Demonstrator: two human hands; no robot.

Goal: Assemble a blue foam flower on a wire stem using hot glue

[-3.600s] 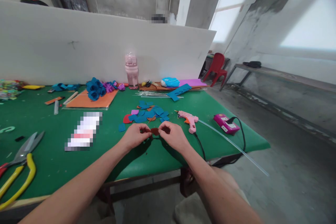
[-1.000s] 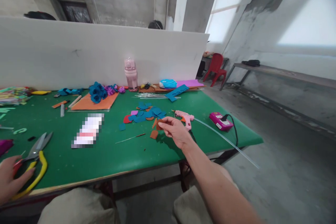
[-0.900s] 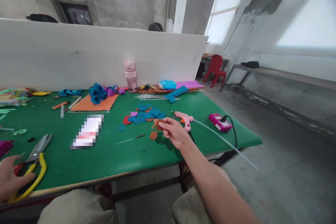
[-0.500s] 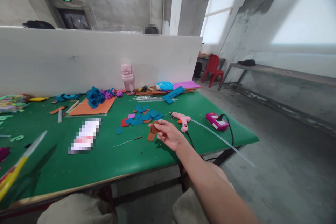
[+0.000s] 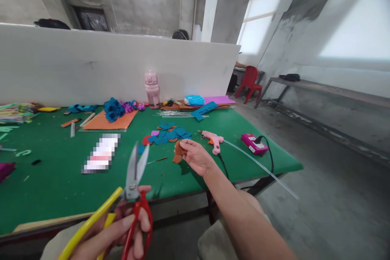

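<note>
My left hand (image 5: 122, 227) is closed round the handles of a pair of scissors (image 5: 133, 185), one yellow and one red. The blades point up and away, spread apart. My right hand (image 5: 196, 156) pinches a brown felt-like piece (image 5: 178, 149) between thumb and fingers. A smaller brown piece (image 5: 177, 159) shows just below it; whether it is also held I cannot tell. Behind that hand lies a pile of blue cut pieces (image 5: 170, 135), with a red piece (image 5: 146, 140) at its left. A thin wire with a brown end (image 5: 160, 159) lies between the scissors and my right hand.
A pink glue gun (image 5: 213, 140) with a long clear stick lies right of my hand, near a magenta power box (image 5: 254, 144). Blue flowers (image 5: 113, 109) rest on an orange sheet (image 5: 100, 124). A pink bottle (image 5: 152, 91) stands by the white partition (image 5: 115, 63).
My left hand has come into view, carrying the scissors from the far left to the front middle. Their blades now show apart. My right hand keeps its pinch on the brown piece.
</note>
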